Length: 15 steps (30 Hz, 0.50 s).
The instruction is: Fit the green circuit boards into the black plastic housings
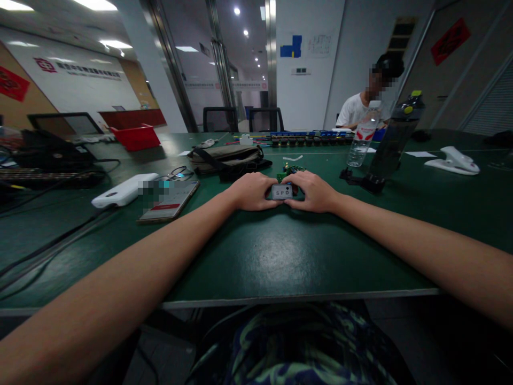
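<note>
A small grey box lettered "SPD" [282, 192] is held upright between my two hands, low over the green table. My left hand [254, 191] pinches its left end between thumb and fingers. On the other end, my right hand [315, 192] closes its thumb and fingers in the same way. Just behind the box lie green circuit boards [294, 169], partly hidden by the box and my right fingers. The far side of the box is out of sight.
Left on the green table [256, 256] are a phone [170, 202], a white power bank [125, 190] with cables and a fabric pouch [228, 159]. To the right stand a water bottle [363, 136] and a dark tumbler [395, 141]. A person [360, 104] sits across the table.
</note>
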### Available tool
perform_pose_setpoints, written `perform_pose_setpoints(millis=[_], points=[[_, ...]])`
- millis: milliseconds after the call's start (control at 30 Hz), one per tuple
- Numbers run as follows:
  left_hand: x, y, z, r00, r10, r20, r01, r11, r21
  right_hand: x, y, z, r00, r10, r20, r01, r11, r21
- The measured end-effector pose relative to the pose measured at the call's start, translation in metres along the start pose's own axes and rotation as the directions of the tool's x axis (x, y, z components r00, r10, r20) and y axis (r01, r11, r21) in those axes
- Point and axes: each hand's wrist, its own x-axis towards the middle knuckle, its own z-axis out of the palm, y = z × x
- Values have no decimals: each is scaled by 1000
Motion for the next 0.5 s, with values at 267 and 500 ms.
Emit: perform_pose_setpoints(millis=[267,500], points=[[0,1,0,1000,3,-1,-3,1000,-9,0,-1,0,1000,2,-2,-2,1000,-2],[0,0,1,1000,4,-5,-4,1000,-9,0,0,0,1000,-2,-6,2,1000,4]])
